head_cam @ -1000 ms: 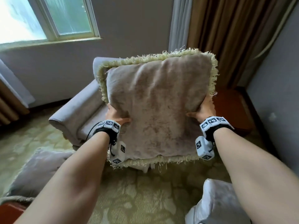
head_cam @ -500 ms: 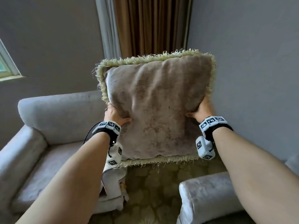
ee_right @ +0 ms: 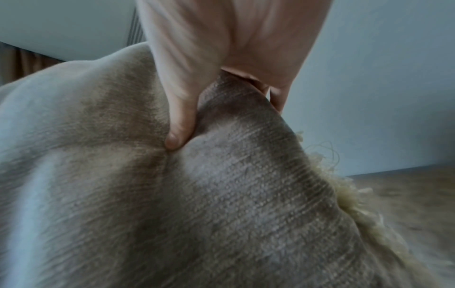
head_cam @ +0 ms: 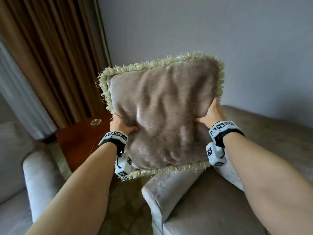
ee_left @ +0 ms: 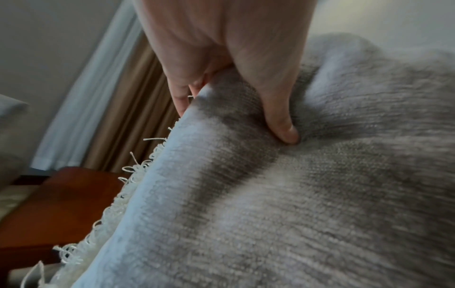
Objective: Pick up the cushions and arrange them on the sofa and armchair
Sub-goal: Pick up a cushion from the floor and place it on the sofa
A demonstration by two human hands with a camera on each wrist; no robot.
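The fringed cushion (head_cam: 162, 114) is held upright in mid-air at frame centre, above the sofa arm (head_cam: 169, 189) at lower right and clear of the wooden side table (head_cam: 79, 141) at left. Its 2 side edges are pinched: left hand (head_cam: 119, 124) and right hand (head_cam: 210, 114) each grasp it, thumbs pressed into the front face, both arms extended.
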